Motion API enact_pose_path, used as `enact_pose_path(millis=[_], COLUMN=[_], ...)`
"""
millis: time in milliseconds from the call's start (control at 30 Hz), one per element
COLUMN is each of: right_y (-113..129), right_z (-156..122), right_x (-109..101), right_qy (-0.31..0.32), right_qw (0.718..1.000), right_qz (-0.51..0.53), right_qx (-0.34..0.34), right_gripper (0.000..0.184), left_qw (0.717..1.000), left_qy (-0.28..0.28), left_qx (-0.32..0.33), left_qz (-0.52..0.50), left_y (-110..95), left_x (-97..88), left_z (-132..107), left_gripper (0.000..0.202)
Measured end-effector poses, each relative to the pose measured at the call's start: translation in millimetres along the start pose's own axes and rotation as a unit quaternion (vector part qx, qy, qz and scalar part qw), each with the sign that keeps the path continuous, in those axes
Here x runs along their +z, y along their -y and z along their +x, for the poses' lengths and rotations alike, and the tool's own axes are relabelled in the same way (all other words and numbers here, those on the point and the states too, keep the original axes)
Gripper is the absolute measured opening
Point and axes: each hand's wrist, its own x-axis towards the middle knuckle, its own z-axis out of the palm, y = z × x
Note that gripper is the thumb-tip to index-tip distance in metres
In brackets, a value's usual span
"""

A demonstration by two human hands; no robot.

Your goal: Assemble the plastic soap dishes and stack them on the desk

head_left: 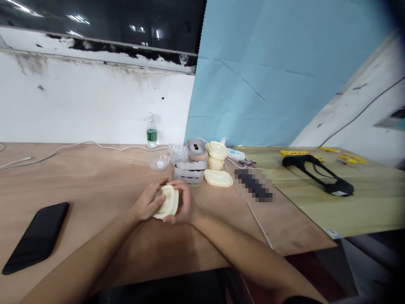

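Between my two hands, just above the wooden table point(95, 177), is a small cream plastic container point(170, 202), tilted toward me. My left hand point(149, 200) grips its left side, the thumb lying across the top. Around the right side and the underside curl the fingers of my right hand point(185, 202). Behind my hands stand a stack of grey plastic trays point(190, 172), a grey container point(196, 148), clear plastic bowls point(178, 153) and a stack of cream containers point(217, 154). A cream lid point(218, 178) lies flat beside the trays.
A black phone point(37, 236) lies at the left. Near the wall stand a water bottle point(151, 133) and a clear lid point(160, 163). White cables point(72, 145) cross the table. At the right are a blurred dark object point(255, 185), a black strap-like frame point(319, 173) and yellow pieces point(351, 159).
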Motion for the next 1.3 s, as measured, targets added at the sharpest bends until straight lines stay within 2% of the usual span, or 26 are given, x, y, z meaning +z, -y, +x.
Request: enact_pose_path(millis=[100,233,300,500,1300], right_y=[4.0,-1.8,-5.3,-7.7,-10.4], right_z=[12.2,20.2,20.0,19.8,19.6], right_x=[-17.1,-38.9,-41.2,-37.8,-39.3], right_qy=[0.074,0.223,0.252,0.251,0.247], right_qw=[0.996,0.961,0.95,0.948,0.95], right_qz=[-0.037,-0.165,-0.186,-0.198,-0.192], right_qx=[0.018,0.019,0.009,0.008,0.008], right_gripper=[0.073,0.049,0.044,0.04,0.038], left_qw=[0.997,0.979,0.975,0.975,0.972], left_qy=[0.021,0.019,0.008,0.014,0.035], left_qx=[-0.054,-0.099,-0.114,-0.114,-0.098], left_qz=[0.056,0.175,0.193,0.191,0.211], left_y=[4.4,20.1,27.3,30.5,28.2], left_x=[-1.1,-1.6,-0.5,-0.6,-1.0], left_z=[4.5,9.6,9.7,8.5,8.8], left_gripper=[0.049,0.055,0.053,0.044,0.044])
